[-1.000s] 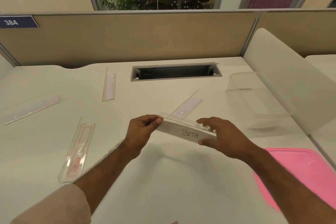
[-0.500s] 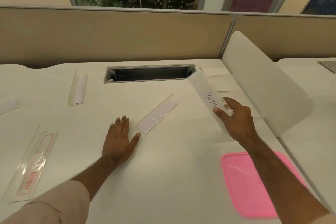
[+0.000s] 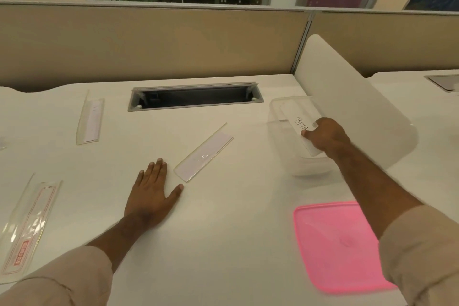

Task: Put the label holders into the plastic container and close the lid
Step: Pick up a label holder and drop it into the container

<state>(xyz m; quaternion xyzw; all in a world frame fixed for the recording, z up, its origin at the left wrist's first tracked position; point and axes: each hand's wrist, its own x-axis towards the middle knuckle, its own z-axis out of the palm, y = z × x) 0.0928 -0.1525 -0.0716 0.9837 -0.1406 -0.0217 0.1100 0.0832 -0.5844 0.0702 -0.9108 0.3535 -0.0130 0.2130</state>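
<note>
**First holder going in, three or more left**

The plastic container (image 3: 280, 117) sits open under the right hand (image 3: 327, 136), which grips the BETA label holder (image 3: 296, 119) inside its rim, not yet released. The pink lid (image 3: 332, 243) lies nearer the person than that hand, off. The left hand (image 3: 151, 194) rests flat, fingers straight, holding nothing; a clear holder (image 3: 203, 154) lies just beside its thumb, two more (image 3: 90, 119) (image 3: 27, 223) farther left.

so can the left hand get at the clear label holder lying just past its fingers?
Probably yes. The left hand lies flat and holds nothing, and the label holder sits apart from it on bare desk, with nothing between them.
</note>
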